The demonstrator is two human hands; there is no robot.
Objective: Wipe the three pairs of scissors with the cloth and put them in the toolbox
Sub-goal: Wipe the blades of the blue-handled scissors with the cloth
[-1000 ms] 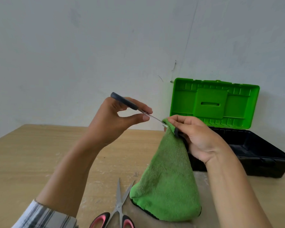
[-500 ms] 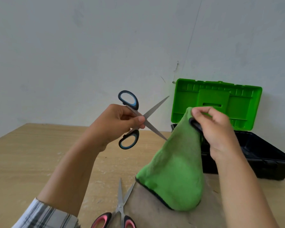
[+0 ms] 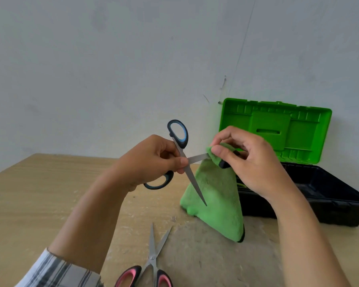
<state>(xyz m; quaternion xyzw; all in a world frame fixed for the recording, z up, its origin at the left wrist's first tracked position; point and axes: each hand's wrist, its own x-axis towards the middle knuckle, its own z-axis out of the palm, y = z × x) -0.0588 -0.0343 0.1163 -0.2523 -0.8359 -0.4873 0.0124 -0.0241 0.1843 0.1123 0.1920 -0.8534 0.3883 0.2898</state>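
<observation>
My left hand [image 3: 153, 160] grips a pair of black-and-blue-handled scissors [image 3: 179, 139] at the pivot, blades spread apart above the table. One blade points down in front of the green cloth [image 3: 216, 195]; the other blade runs right into the cloth's top. My right hand [image 3: 247, 160] pinches that top of the cloth around this blade, and the rest of the cloth hangs down to the table. A second pair of scissors with pink-and-black handles [image 3: 151, 264] lies on the table at the bottom, blades slightly apart. The toolbox [image 3: 327, 195] stands at the right, green lid up.
The wooden table [image 3: 39, 199] stretches left under my arms. A pale wall rises right behind the table and the toolbox. The toolbox's green lid [image 3: 278, 129] leans back against that wall. A striped sleeve covers my left forearm at the bottom left.
The scissors went from closed to spread apart. My right hand let the cloth come off the blades, then brought it back and now pinches it over the upper blade.
</observation>
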